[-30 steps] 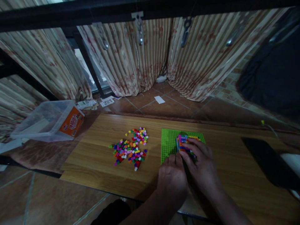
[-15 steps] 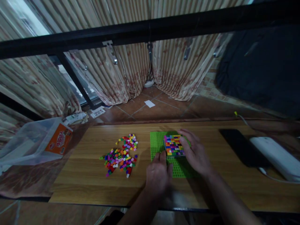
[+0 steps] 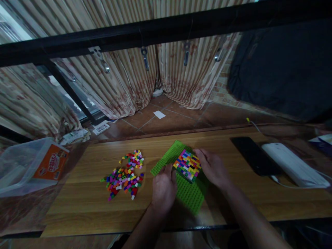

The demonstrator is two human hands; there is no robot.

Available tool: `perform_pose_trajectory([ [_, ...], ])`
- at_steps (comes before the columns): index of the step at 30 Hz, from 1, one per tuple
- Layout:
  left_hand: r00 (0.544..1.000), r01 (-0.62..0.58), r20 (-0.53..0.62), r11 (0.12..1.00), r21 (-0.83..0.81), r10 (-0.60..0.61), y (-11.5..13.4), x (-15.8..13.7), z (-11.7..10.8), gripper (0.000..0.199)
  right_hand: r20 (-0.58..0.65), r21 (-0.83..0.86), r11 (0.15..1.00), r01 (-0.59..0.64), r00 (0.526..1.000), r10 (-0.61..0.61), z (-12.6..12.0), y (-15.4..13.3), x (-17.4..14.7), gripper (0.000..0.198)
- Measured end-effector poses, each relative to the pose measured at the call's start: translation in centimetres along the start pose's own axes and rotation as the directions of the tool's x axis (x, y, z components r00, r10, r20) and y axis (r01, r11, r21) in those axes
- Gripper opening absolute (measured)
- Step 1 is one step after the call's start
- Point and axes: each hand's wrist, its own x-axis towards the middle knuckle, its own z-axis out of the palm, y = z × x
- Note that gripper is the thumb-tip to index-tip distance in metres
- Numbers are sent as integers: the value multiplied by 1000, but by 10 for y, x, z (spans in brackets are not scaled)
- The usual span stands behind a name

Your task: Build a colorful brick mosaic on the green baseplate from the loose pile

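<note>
A square block of multicoloured toy bricks (image 3: pixel 187 164) sits on a green studded baseplate (image 3: pixel 190 197), both turned at an angle on the table. My left hand (image 3: pixel 164 185) is closed at the block's left corner, fingertips against its side and its palm over the plate's edge. At the far right corner my right hand (image 3: pixel 213 168) grips the block's side with thumb and fingers, covering part of the plate. The undersides of the fingers are hidden. To the left lies a heap of loose small bricks (image 3: pixel 123 180) in many colours.
The wooden table (image 3: pixel 85 207) carries a black phone (image 3: pixel 255 155) and a white power bank (image 3: pixel 295 165) with a cable on the right. A clear plastic box (image 3: pixel 24 166) with an orange label stands at the left. Behind the table, curtains (image 3: pixel 178 76) hang beyond a dark rail (image 3: pixel 166 26).
The baseplate and brick block have turned clockwise between my hands, from square with the table to slanted. The whole view has shifted slightly to the right.
</note>
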Motion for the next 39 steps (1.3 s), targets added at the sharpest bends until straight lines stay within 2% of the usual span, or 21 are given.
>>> perform_pose_trajectory([
  [4,995,26,-83,966,-258,-49,-5,6,5,29,57,-2,1000,-26,998,26,1,2,-5,46],
  [9,979,99,-82,788,-608,-187,-19,15,11,33,38,26,1000,-1,999,0,7,1,-7,41],
  [13,973,84,-90,686,-723,-213,-15,14,9,37,53,13,999,-40,998,39,14,-1,-11,43],
  [18,966,133,-47,646,-752,-253,3,8,-1,40,25,52,999,-7,1000,5,21,-2,-13,43],
  [22,958,167,-37,660,-733,-283,5,6,-3,41,-9,162,985,-62,998,64,26,-4,-11,46],
  [27,959,178,-13,640,-747,-283,3,9,0,46,-93,474,868,-145,972,214,37,-15,-12,47],
  [30,970,160,-7,661,-733,-242,3,11,2,48,-48,575,797,-186,964,260,46,-18,-13,48],
  [32,979,137,-7,678,-722,-206,4,12,7,49,-23,572,799,-187,970,243,51,-17,-15,48],
  [36,994,72,-3,699,-712,-106,5,8,17,62,-22,475,870,-129,987,159,55,-10,-18,50],
  [39,996,59,-12,738,-672,-90,8,3,19,65,-17,423,901,-96,993,114,55,-6,-18,51],
])
